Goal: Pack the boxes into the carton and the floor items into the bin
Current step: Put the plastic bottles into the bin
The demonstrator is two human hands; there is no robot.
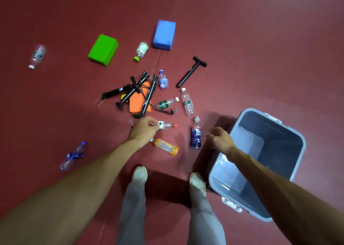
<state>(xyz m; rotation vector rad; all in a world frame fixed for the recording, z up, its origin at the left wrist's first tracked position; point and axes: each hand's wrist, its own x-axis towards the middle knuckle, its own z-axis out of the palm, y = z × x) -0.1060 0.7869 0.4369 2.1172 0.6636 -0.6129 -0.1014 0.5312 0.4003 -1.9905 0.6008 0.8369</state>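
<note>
One clear bottle [167, 125] with a red cap is held down at the floor [251, 40] by the left hand [144, 128], fingers curled around its base. The right hand [220, 139], loosely curled, holds nothing, just beside the grey bin [279, 144].

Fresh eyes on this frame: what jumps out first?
The bright green block and blue block far out on the red floor, then the orange block under a tangle of black pumps at centre. Nearer, the left hand grips a red-capped bottle, and the grey bin stands open at the right.
</note>
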